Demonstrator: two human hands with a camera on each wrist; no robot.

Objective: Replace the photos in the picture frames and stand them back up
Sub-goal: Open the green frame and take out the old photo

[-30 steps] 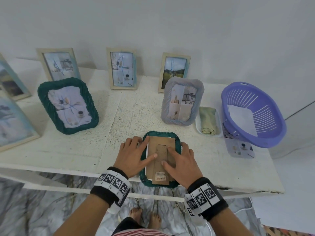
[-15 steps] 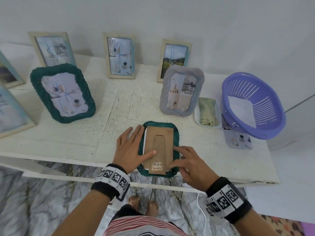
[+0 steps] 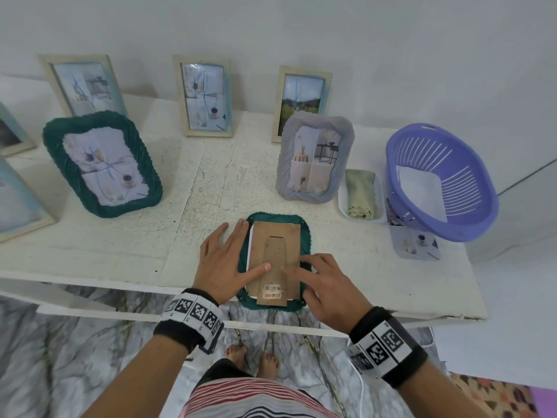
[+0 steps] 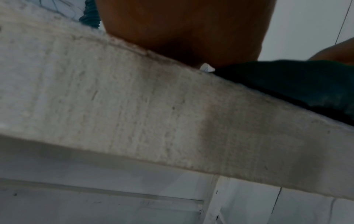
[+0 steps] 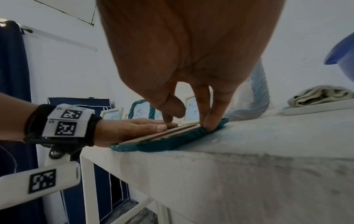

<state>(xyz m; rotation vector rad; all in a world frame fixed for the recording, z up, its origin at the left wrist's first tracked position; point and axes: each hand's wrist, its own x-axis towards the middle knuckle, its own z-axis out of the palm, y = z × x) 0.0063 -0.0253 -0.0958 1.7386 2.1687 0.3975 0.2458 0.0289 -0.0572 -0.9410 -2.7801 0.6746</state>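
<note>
A dark teal frame point(image 3: 305, 233) lies face down at the table's front edge, its near end slightly over the edge. A brown cardboard backing point(image 3: 277, 239) with its stand flap and a barcode sticker lies on it. My left hand point(image 3: 229, 257) rests flat on the frame's left side, thumb on the backing. My right hand point(image 3: 324, 277) has its fingertips down on the backing's lower right part and the teal rim. In the right wrist view the right fingertips point(image 5: 207, 124) press the frame point(image 5: 162, 146) beside the left hand point(image 5: 132, 127). The left wrist view shows only palm point(image 4: 182, 30), table edge point(image 4: 134, 106) and frame point(image 4: 287, 81).
Another teal frame point(image 3: 102, 164) and a grey frame point(image 3: 315, 158) stand mid-table. Three wooden frames point(image 3: 205, 95) stand along the wall, more at the far left. At the right are a purple basket point(image 3: 440, 182), a white tray with a green cloth point(image 3: 361, 194) and a loose photo point(image 3: 416, 242).
My right hand has slid from the middle of the backing toward its lower right edge. The left hand stays flat on the frame's left side.
</note>
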